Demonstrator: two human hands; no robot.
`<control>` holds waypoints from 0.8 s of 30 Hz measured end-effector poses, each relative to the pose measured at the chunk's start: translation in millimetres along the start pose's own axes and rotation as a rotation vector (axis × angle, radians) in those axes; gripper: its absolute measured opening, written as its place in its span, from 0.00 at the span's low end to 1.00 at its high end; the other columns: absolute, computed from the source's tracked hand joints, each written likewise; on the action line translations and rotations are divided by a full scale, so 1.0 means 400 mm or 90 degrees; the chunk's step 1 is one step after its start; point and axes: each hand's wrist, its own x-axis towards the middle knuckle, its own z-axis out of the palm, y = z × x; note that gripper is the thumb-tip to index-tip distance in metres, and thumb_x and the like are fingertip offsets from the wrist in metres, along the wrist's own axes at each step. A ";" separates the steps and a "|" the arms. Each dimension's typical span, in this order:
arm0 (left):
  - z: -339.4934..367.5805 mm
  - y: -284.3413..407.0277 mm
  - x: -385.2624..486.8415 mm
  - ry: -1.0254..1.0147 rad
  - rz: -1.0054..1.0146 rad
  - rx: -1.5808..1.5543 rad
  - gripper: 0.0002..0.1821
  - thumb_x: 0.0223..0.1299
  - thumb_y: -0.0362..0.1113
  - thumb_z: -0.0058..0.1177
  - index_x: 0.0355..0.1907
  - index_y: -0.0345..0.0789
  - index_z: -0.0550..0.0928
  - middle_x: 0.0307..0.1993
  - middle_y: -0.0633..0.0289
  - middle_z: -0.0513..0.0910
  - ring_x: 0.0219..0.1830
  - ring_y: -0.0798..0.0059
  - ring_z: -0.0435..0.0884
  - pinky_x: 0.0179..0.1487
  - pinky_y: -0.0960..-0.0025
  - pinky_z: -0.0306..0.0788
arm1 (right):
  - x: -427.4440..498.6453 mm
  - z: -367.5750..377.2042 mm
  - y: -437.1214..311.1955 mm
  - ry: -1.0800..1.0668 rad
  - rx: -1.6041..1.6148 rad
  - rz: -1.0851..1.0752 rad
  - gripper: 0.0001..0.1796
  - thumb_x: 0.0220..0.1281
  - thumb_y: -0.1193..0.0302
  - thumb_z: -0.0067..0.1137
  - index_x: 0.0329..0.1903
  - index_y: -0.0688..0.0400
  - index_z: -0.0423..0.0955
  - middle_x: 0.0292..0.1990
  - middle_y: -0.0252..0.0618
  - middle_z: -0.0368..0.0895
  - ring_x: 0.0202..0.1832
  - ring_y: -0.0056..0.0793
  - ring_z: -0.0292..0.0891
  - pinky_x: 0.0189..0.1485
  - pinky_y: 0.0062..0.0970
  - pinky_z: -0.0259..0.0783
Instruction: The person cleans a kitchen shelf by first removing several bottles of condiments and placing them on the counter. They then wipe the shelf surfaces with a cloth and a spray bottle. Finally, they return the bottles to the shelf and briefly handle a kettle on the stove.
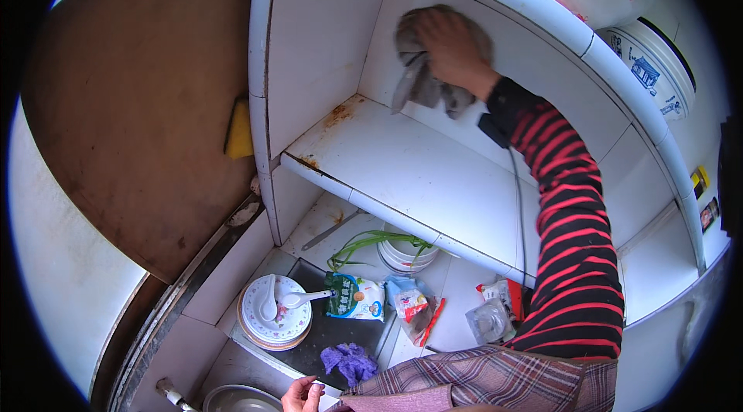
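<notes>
My right hand (450, 43) presses a grey-brown cloth (426, 84) against the white tiled back wall (383, 23) of an upper cupboard compartment. The hand is slightly blurred, and the cloth's lower end hangs loose. Below it lies a white tiled shelf (400, 162) with brown stains (345, 110) at its left back corner and front edge. At the bottom of the view, my left hand (303, 394) is partly cut off, with bent fingers and nothing visible in it. Near that hand is a crumpled purple cloth (349, 362) on a dark slab (307, 348).
Stacked plates (278, 331) carry two white spoons (269, 302). Salt-like packet (355, 296), bowls (409, 255) with green leaves (363, 244), and a plastic bag (418, 319) stand beneath the shelf. A brown board (145, 110) and yellow sponge (238, 130) are left; a white bucket (653, 67) is upper right.
</notes>
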 end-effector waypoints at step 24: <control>-0.019 0.002 -0.077 0.096 0.009 -0.010 0.14 0.66 0.32 0.51 0.51 0.28 0.76 0.41 0.59 0.81 0.41 0.77 0.78 0.46 0.74 0.73 | 0.209 0.153 -0.086 0.192 0.320 0.504 0.30 0.52 0.66 0.53 0.60 0.59 0.67 0.59 0.49 0.69 0.64 0.48 0.60 0.63 0.47 0.56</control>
